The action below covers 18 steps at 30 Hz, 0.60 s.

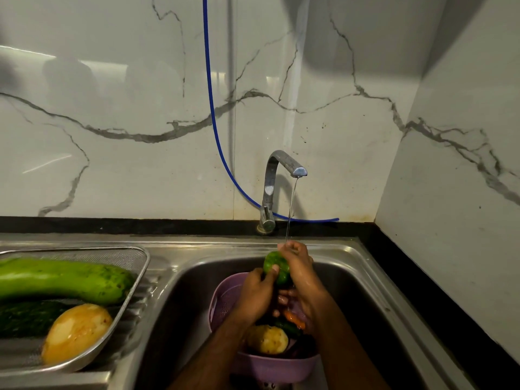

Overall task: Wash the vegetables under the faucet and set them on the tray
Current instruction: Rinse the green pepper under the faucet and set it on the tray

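Observation:
Both hands hold a small green vegetable [274, 264] under the thin stream from the steel faucet [271, 190]. My left hand [257, 294] grips it from the left with the thumb on top, while my right hand [298, 270] wraps it from the right. Below them a purple colander [277, 368] stands in the sink [363, 299] holding a potato [267, 339], something orange [294, 318] and dark green pieces. On the drainboard to the left, a mesh steel tray [132, 280] carries a long pale green gourd [64, 280], a dark green vegetable [28, 318] and a yellow potato [76, 332].
A blue hose [209, 88] hangs down the marble wall and runs along the black counter edge behind the faucet. A marble side wall closes off the right. The black counter borders the sink at the back and right.

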Available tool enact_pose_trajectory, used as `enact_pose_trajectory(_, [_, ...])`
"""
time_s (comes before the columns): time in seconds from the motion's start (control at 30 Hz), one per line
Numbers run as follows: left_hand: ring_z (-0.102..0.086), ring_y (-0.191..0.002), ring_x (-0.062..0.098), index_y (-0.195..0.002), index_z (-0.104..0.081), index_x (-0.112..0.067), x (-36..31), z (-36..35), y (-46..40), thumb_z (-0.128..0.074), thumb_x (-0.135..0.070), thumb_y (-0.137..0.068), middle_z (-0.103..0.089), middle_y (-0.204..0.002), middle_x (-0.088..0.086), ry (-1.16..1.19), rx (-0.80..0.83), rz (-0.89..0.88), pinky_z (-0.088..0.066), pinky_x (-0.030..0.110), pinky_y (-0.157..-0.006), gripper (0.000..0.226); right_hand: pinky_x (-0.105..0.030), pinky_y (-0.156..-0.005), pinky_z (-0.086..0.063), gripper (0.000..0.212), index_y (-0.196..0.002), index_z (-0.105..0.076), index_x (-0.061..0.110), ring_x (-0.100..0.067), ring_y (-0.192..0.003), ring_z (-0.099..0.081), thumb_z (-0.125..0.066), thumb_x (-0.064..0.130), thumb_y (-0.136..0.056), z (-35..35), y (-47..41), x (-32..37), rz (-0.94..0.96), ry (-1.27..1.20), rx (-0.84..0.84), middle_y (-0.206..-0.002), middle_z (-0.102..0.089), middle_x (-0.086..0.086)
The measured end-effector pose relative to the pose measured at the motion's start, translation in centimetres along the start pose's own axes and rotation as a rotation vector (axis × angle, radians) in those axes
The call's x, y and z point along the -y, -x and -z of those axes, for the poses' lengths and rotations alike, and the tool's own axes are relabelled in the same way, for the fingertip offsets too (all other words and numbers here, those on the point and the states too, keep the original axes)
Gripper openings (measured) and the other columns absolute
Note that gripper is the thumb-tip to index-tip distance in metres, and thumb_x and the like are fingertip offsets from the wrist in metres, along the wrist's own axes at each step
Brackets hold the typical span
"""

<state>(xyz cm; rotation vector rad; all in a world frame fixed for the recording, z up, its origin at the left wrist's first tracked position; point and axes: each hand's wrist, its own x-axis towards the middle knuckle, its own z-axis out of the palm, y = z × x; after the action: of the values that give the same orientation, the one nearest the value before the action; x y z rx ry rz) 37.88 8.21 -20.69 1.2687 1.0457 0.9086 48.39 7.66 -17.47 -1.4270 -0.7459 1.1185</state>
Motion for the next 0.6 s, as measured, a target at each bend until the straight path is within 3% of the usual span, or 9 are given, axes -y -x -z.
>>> enact_pose_trajectory(0.07, [-0.074, -0.083, 0.036, -0.101, -0.069, -0.004, -0.2, 0.6, -0.5, -0.048, -0.042, -0.102, -0.076, -0.087, 0.018, -0.024, -0.085, -0.012, -0.061, 0.05, -0.075, 0.044, -0.051, -0.082, -0.064, 0.035, -0.111, -0.059, 0.053, -0.033, -0.114, -0.062, -0.076, 0.033, -0.089, 0.3, 0.7, -0.3, -0.036, -0.044, 0.121, -0.135, -0.044, 0.002])
enact_pose_trajectory(0.13, [-0.074, -0.086, 0.032, -0.1, -0.071, -0.006, -0.3, 0.9, -0.5, -0.05, -0.044, -0.101, -0.076, -0.088, 0.014, -0.067, -0.113, -0.054, -0.059, 0.051, -0.083, 0.043, -0.048, -0.082, -0.064, 0.034, -0.106, -0.06, 0.054, -0.031, -0.116, -0.059, -0.073, 0.026, -0.093, 0.4, 0.5, -0.5, 0.003, -0.008, 0.121, -0.139, -0.039, 0.002])
enact_pose_trajectory(0.23, [-0.069, -0.105, 0.021, -0.121, -0.066, -0.016, -0.7, 0.9, -0.1, -0.056, -0.047, -0.095, -0.072, -0.111, 0.002, -0.06, -0.066, -0.127, -0.055, 0.042, -0.095, 0.042, -0.043, -0.076, -0.063, 0.018, -0.113, -0.059, 0.042, -0.029, -0.116, -0.057, -0.059, 0.028, -0.103, 0.3, 0.6, 0.2, 0.035, -0.033, 0.007, -0.139, -0.044, -0.004])
enact_pose_trajectory(0.3, [-0.059, -0.118, 0.019, -0.139, -0.052, -0.029, -0.8, 0.9, 0.1, -0.062, -0.052, -0.09, -0.054, -0.129, -0.005, -0.122, -0.033, -0.166, -0.053, 0.041, -0.101, 0.055, -0.047, -0.08, -0.063, 0.018, -0.121, -0.058, 0.035, -0.032, -0.114, -0.062, -0.049, 0.028, -0.108, 0.4, 0.5, 0.2, 0.018, -0.111, 0.004, -0.133, -0.056, -0.01])
enact_pose_trajectory(0.37, [-0.054, -0.119, 0.014, -0.141, -0.044, -0.04, -1.2, 1.0, 0.4, -0.067, -0.044, -0.091, -0.045, -0.134, -0.006, -0.144, -0.026, -0.193, -0.053, 0.034, -0.099, 0.055, -0.049, -0.078, -0.063, 0.021, -0.123, -0.061, 0.027, -0.035, -0.112, -0.065, -0.047, 0.026, -0.108, 0.6, 1.0, 0.2, -0.028, -0.197, 0.072, -0.127, -0.062, -0.014])
enact_pose_trajectory(0.47, [-0.062, -0.103, 0.001, -0.119, -0.05, -0.045, -1.7, 1.5, 0.9, -0.067, -0.022, -0.093, -0.061, -0.125, -0.005, -0.02, 0.047, -0.235, -0.055, 0.017, -0.082, 0.039, -0.054, -0.076, -0.063, 0.022, -0.124, -0.063, 0.022, -0.044, -0.108, -0.069, -0.049, 0.022, -0.107, 1.3, 1.7, 0.6, -0.147, -0.324, 0.219, -0.126, -0.064, -0.022])
enact_pose_trajectory(0.6, [-0.06, -0.101, -0.001, -0.116, -0.05, -0.046, -1.7, 1.5, 0.9, -0.066, -0.018, -0.094, -0.061, -0.117, -0.014, 0.029, 0.08, -0.237, -0.056, 0.017, -0.082, 0.04, -0.055, -0.076, -0.063, 0.026, -0.129, -0.061, 0.021, -0.045, -0.104, -0.072, -0.052, 0.021, -0.105, 1.6, 1.6, 0.2, -0.181, -0.415, 0.256, -0.127, -0.064, -0.026])
